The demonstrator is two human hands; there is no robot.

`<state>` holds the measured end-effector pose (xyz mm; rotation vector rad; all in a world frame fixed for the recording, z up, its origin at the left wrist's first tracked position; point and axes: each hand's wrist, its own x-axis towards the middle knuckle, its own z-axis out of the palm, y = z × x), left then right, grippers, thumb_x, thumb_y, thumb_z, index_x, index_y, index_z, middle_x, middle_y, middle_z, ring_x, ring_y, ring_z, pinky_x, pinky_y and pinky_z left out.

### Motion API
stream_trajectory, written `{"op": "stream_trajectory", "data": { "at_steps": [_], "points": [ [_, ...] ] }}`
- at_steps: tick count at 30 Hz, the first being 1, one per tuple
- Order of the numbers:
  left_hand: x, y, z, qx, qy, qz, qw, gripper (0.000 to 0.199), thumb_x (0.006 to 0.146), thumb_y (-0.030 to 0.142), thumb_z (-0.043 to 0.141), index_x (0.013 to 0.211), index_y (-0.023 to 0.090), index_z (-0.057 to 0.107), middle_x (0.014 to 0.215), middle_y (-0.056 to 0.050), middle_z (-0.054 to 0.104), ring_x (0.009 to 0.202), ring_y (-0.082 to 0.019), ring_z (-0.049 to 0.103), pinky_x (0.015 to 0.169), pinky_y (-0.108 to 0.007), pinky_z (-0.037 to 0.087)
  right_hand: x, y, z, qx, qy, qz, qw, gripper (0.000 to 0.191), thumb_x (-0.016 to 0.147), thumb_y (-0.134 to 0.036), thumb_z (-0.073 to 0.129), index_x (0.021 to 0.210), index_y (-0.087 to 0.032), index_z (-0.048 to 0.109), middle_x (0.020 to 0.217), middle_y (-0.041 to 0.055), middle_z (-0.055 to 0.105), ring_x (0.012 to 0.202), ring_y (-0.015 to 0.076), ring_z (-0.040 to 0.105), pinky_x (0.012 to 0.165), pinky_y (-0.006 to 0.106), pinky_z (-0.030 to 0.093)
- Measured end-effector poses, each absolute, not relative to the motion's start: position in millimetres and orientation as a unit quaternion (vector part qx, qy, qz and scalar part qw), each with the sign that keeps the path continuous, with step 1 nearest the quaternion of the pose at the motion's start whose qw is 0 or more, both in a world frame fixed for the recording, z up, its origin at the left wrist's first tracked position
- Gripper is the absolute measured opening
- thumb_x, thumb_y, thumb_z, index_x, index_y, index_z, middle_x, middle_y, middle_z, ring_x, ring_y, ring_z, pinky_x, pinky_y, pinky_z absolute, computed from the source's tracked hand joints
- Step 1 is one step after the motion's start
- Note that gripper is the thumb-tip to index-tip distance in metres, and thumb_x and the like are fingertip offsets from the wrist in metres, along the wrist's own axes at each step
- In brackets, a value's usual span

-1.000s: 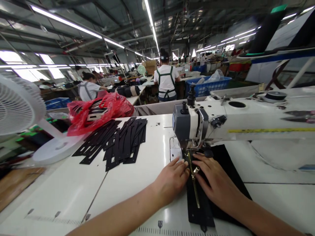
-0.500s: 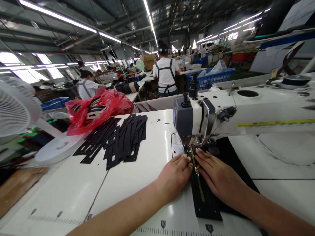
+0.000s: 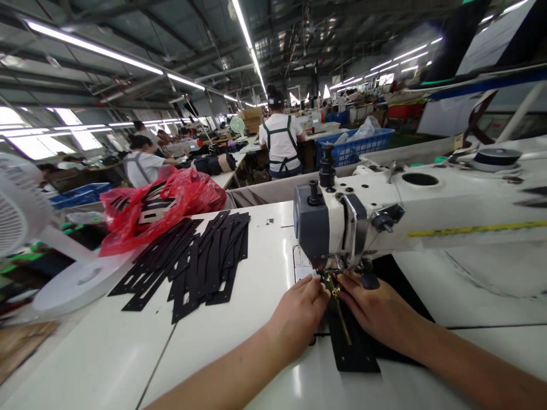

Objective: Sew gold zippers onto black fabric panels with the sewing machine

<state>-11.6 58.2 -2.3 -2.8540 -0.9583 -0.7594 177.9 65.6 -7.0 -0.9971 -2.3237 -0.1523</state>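
Observation:
A narrow black panel with a gold-toothed zipper runs under the needle area of the white sewing machine. My left hand grips the panel's left edge close to the presser foot, its fingers curled together. On the other side of the zipper, my right hand presses and holds the panel; some of its fingertips are hidden behind the machine's parts. The zipper's gold slider sits between both hands. A larger black piece lies beneath and beside my right hand.
Black slotted strips lie in a pile left of the machine, beside a red plastic bag. A white fan stands at the far left. Behind the table are a blue basket and a person in a green-strapped apron.
The panel has fed a little further under the machine, bringing the slider closer to the presser foot. My right fingers have drawn in more. The camera view has shifted slightly.

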Motion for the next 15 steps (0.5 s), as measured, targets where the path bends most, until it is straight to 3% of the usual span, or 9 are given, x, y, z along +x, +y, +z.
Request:
{"op": "stream_trajectory", "data": {
  "at_steps": [9,13,15],
  "points": [
    [-12,73,-3,-0.915,-0.32,-0.244,0.02,0.024,0.094,0.015,0.032,0.09,0.014,0.055,0.086,-0.009,0.059,0.084,-0.02,0.059,0.08,-0.035,0.053,182,83,-9,-0.36,-0.88,-0.054,0.304,0.029,0.092,-0.018,0.035,0.093,-0.016,0.064,0.086,0.0073,0.069,0.078,0.0196,0.065,0.074,0.033,0.052],
    [-16,62,-3,-0.92,-0.313,-0.235,0.021,0.019,0.091,0.015,0.039,0.103,0.012,0.055,0.095,-0.011,0.059,0.095,-0.022,0.058,0.091,-0.041,0.048,183,81,-7,-0.357,-0.881,-0.051,0.306,0.026,0.092,-0.02,0.037,0.092,-0.015,0.062,0.085,0.0072,0.068,0.077,0.0192,0.065,0.071,0.031,0.053],
    [-19,50,-5,-0.922,-0.305,-0.235,0.028,0.028,0.088,0.016,0.046,0.115,0.012,0.05,0.102,-0.012,0.059,0.101,-0.024,0.056,0.099,-0.046,0.041,182,76,-4,-0.368,-0.874,-0.057,0.313,0.025,0.092,-0.022,0.038,0.093,-0.012,0.061,0.087,0.0107,0.068,0.079,0.0214,0.065,0.069,0.034,0.053]
  ]
}}
